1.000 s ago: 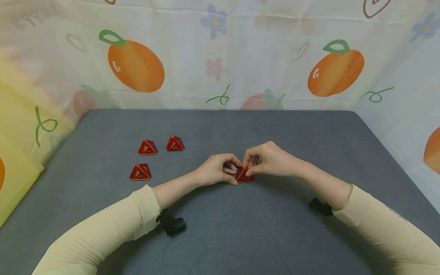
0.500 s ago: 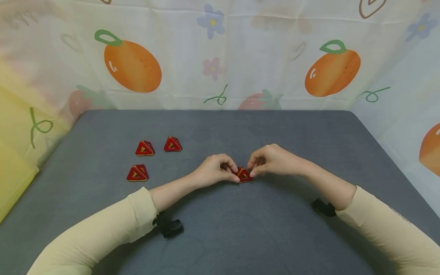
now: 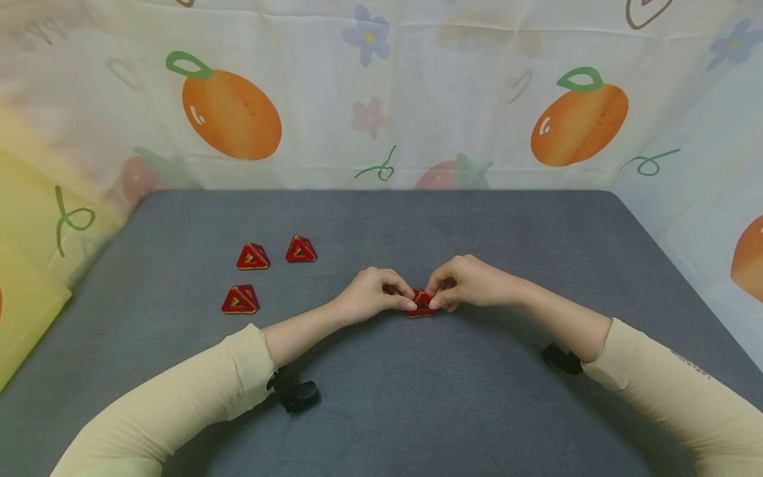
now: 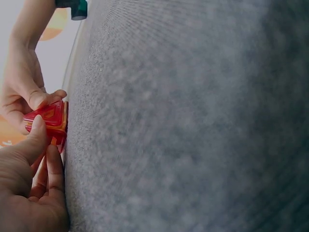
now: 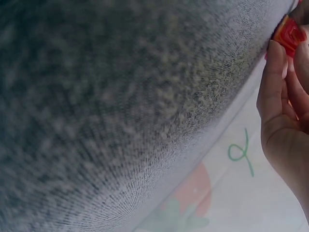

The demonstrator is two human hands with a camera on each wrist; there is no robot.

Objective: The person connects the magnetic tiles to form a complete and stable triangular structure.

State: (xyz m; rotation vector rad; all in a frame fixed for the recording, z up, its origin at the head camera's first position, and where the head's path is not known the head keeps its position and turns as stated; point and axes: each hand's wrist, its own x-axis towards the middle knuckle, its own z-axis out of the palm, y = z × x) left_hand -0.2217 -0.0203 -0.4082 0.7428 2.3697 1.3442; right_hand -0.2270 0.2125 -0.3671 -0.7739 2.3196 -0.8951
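Between the two hands, in the middle of the table, is a small red pyramid-shaped piece (image 3: 420, 306) with gold edging. My left hand (image 3: 372, 297) pinches it from the left, the thumb lying on its face in the left wrist view. From the right, my right hand (image 3: 473, 281) grips the same piece between thumb and bent fingers. The fingers cover much of the red pyramid (image 4: 50, 116) at its sides. Its base appears to rest on the tabletop. In the right wrist view, only part of the red pyramid (image 5: 288, 36) shows at the upper right corner.
Three similar red pyramids stand apart on the left of the grey table (image 3: 381, 397): one at the back (image 3: 301, 250), one beside it (image 3: 253, 257), one nearer (image 3: 240, 301). A printed curtain (image 3: 405, 79) hangs behind. Black wrist devices sit under both cuffs.
Half a second ago the right fingers were at the pyramid's right edge; now they have closed in over its right side. The left thumb has shifted slightly up its face. The other pyramids stay put.
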